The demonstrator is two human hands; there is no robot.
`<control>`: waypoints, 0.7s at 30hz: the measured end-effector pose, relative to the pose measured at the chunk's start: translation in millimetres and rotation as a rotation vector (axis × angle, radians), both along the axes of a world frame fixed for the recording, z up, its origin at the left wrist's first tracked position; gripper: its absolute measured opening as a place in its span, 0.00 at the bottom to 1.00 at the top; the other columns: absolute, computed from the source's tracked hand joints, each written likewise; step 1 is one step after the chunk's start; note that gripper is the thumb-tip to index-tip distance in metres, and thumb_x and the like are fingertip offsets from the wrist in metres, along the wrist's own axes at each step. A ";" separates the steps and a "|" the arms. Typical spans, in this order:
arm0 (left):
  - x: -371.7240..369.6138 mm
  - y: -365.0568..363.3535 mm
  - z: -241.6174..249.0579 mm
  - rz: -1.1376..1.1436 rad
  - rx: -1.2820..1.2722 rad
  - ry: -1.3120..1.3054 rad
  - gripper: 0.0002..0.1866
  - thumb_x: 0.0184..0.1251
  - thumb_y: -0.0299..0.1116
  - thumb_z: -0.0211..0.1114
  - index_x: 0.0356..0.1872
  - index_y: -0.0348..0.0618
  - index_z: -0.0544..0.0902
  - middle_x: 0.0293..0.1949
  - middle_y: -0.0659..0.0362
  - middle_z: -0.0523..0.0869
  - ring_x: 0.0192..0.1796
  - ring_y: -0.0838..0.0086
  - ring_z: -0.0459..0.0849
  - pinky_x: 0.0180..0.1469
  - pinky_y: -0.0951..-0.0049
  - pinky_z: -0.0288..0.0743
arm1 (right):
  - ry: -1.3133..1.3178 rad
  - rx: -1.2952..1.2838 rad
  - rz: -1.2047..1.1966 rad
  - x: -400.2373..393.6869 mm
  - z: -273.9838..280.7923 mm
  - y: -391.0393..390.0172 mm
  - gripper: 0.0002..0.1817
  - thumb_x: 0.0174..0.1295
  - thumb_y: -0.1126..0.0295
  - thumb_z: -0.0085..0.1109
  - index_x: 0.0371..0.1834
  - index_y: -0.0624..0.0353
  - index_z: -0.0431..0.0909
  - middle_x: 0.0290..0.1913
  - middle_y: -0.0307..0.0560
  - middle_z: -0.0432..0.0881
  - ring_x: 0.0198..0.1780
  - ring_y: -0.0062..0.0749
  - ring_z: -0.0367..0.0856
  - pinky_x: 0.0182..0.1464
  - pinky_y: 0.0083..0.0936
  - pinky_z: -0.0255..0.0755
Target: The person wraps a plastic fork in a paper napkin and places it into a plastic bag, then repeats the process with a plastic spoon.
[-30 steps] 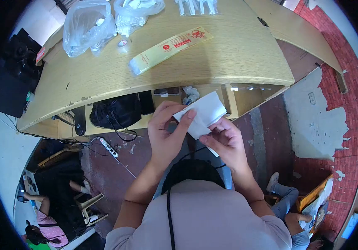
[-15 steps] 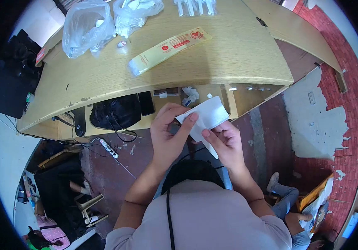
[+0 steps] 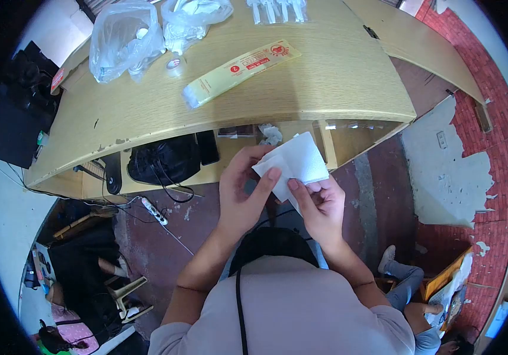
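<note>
A white paper napkin (image 3: 301, 158), with folded layers, is held up in front of the desk's edge. My left hand (image 3: 247, 189) pinches its left corner, thumb on top and fingers behind. On the lower right part of the napkin, my right hand (image 3: 320, 204) grips with its thumb over the face and its fingers curled underneath. Parts of the fingers of both hands are hidden behind the paper.
On the wooden desk (image 3: 337, 77) lie a long yellow packet (image 3: 239, 72), a tape roll (image 3: 175, 66), clear plastic bags (image 3: 125, 44) and wrapped white plastic cutlery (image 3: 276, 10). The shelf below holds a black bag (image 3: 165, 160). Other people sit behind at both sides.
The napkin has turned and its faces lie flatter and squarer together; the strip hanging below it shows less. Both hands have shifted slightly while keeping hold.
</note>
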State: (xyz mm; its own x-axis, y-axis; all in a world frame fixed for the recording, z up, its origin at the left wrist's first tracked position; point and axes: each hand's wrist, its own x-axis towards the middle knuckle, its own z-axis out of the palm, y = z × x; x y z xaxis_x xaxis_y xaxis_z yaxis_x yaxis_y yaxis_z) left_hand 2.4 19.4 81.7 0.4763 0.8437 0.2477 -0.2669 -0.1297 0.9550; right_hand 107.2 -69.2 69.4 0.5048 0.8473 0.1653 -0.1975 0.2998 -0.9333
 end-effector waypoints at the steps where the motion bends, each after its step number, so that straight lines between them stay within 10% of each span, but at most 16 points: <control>1: 0.4 -0.9 0.6 -0.019 -0.014 -0.014 0.11 0.62 0.29 0.64 0.41 0.33 0.78 0.35 0.59 0.78 0.35 0.79 0.80 0.31 0.81 0.75 | -0.042 0.005 -0.007 1.0 1.6 -0.2 0.11 0.62 0.82 0.54 0.48 0.68 0.72 0.39 0.46 0.81 0.38 0.22 0.80 0.37 0.20 0.78; 21: 0.8 -1.8 -9.4 0.202 0.184 0.112 0.06 0.60 0.27 0.65 0.34 0.34 0.81 0.29 0.58 0.81 0.30 0.78 0.78 0.32 0.81 0.70 | -0.175 0.109 -0.223 3.0 6.7 1.4 0.15 0.55 0.83 0.60 0.44 0.62 0.70 0.57 0.52 0.66 0.54 0.30 0.72 0.49 0.23 0.73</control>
State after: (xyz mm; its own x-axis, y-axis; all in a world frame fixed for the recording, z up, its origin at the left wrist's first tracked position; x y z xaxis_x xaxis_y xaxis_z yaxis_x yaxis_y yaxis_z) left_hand 3.2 17.5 72.3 0.3362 0.8698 0.3610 -0.1125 -0.3434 0.9324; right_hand 110.2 -67.8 76.1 0.6319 0.6915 0.3502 0.0453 0.4180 -0.9073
